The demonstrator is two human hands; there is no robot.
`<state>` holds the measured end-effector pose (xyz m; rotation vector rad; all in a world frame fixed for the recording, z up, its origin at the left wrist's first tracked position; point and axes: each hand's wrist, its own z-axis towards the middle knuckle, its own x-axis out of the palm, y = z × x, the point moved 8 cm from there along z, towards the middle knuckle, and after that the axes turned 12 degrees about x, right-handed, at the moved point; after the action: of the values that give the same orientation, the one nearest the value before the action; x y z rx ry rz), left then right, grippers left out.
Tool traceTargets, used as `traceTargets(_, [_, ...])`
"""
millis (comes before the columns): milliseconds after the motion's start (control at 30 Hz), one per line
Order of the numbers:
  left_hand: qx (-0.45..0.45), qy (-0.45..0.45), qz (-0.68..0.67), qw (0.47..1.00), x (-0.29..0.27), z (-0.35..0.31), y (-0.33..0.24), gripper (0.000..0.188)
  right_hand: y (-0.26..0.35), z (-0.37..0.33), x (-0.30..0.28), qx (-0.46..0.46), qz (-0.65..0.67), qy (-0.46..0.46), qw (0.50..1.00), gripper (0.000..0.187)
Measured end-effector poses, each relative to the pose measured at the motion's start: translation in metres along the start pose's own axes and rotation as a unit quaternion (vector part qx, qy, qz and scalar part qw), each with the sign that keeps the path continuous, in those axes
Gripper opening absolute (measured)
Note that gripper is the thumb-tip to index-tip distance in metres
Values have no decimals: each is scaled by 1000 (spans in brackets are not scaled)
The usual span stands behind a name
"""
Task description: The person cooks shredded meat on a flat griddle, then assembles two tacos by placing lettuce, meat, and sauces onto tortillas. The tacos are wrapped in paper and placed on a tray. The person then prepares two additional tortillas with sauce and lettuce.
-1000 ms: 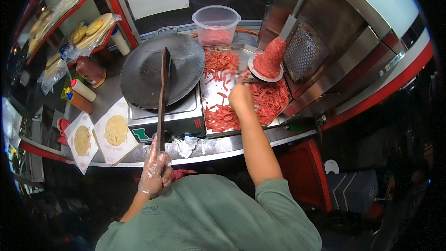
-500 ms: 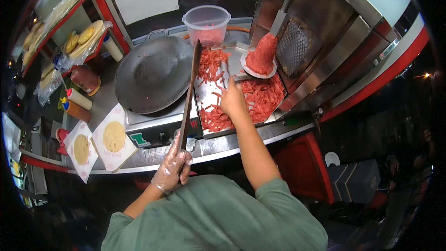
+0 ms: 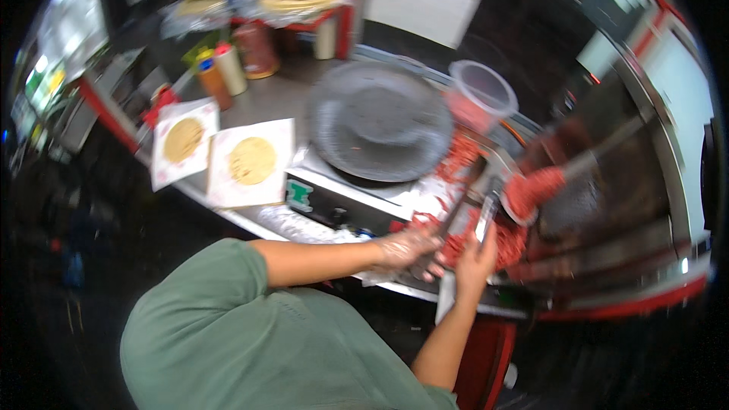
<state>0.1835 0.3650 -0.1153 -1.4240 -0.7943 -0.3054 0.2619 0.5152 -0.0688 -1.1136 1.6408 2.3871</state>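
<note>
My left hand (image 3: 410, 248), in a clear plastic glove, is closed round a long, dark flat blade (image 3: 462, 201), which looks like a long knife and slants away over the tray. Bare, my right hand (image 3: 477, 258) grips metal tongs (image 3: 488, 211) just to the right of it. Beneath both tools lies shredded red meat (image 3: 507, 247) on a metal tray. Beyond the tongs, a cone of red meat (image 3: 535, 188) sits on a spit above a small white plate. Motion blurs the hands, and a pale strip (image 3: 446, 296) below them is too smeared to identify.
Left of the tray stands a round dark griddle (image 3: 380, 121). Two flat tortillas (image 3: 253, 161) lie on paper sheets at the counter's left, near sauce bottles (image 3: 230, 68). A clear plastic tub (image 3: 482, 95) is behind the tray. The metal grill (image 3: 615, 205) borders the right side.
The view has swung, shifting the counter rightward in the picture. My left hand has come up to the tray with the blade, beside my right hand. The tongs have moved back from the meat cone.
</note>
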Motion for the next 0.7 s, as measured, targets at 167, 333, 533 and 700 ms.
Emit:
traceTargets(167, [-5,260,530,808,-1,-86,-11,85,-13,-38,0,112,242,67,961,56])
traceTargets(333, [-79,278,493,821,-69,-214,-54,68,2,-65,-9,76,197,34,977,56])
traceTargets(533, [212,-242,370,872,-267,-327,-257,47,93,-115,11,-58,210,-8,976,54])
traceTargets(700, [431,-470,329,696,-479,-407,-402,33,181,-173,124,-48,292,72,953,61])
